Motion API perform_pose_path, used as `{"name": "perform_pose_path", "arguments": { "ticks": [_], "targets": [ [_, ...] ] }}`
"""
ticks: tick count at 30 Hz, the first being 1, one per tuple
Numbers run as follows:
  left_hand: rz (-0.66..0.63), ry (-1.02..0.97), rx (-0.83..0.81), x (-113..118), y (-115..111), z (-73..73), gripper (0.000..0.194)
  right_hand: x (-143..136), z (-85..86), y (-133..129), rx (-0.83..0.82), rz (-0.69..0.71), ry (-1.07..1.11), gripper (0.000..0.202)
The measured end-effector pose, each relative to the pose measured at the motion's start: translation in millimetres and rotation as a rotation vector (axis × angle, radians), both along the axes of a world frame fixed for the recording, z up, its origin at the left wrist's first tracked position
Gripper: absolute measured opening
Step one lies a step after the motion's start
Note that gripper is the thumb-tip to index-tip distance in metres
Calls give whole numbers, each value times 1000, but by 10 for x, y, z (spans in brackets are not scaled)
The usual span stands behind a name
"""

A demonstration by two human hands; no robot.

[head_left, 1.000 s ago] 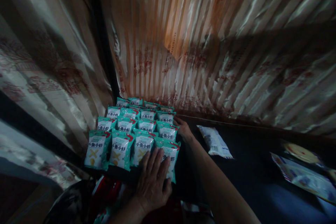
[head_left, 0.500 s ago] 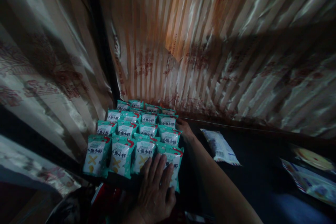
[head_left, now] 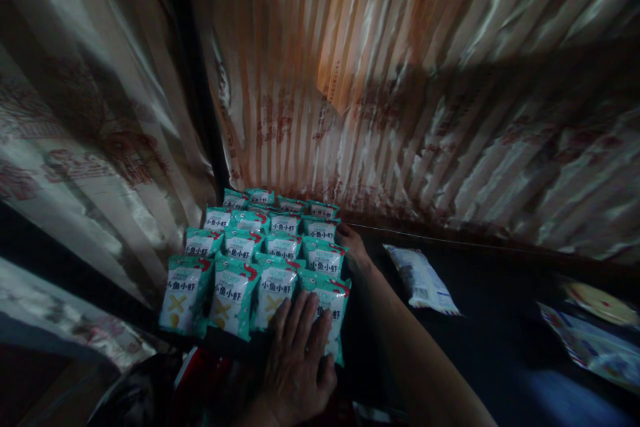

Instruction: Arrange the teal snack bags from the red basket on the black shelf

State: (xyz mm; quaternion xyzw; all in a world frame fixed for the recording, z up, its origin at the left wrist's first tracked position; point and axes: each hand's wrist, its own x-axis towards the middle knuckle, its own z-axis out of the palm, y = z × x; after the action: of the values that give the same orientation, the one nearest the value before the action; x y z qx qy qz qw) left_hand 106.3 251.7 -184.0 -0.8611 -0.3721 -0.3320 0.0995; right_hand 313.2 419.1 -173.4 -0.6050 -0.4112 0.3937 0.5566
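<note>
Rows of small green-and-white snack packets point(head_left: 235, 293) stand packed closely together on a dark surface. My left hand point(head_left: 299, 360) lies flat against the front right packet point(head_left: 333, 320), its fingers stretched and the thumb apart. Along the right side of the rows rests my right hand point(head_left: 353, 245), near the packets of the back rows. Its fingers are partly hidden and dim, and seem to lie against the packet sides without gripping one.
A white-and-blue packet point(head_left: 423, 280) lies on the dark surface point(head_left: 490, 293) to the right. Farther right are another flat packet point(head_left: 595, 347) and a round pale item point(head_left: 600, 301). Wrinkled printed sheeting point(head_left: 400, 147) walls the back and left, with a dark post point(head_left: 193, 73) at the corner.
</note>
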Motion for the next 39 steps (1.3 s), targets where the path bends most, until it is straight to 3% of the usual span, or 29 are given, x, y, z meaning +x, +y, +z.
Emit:
{"name": "perform_pose_path", "arguments": {
  "ticks": [8,18,32,39],
  "targets": [
    [-1,-19,-8,9,-3,-13,60,73,19,-175,45,-142,12,55],
    [5,-28,15,19,-16,13,58,-80,215,-176,98,-103,97,48],
    [14,-9,7,16,-10,13,59,-130,133,-151,183,-203,222,42],
    [8,-20,13,12,-18,-6,59,-172,208,-525,172,-217,122,42]
  ]
}}
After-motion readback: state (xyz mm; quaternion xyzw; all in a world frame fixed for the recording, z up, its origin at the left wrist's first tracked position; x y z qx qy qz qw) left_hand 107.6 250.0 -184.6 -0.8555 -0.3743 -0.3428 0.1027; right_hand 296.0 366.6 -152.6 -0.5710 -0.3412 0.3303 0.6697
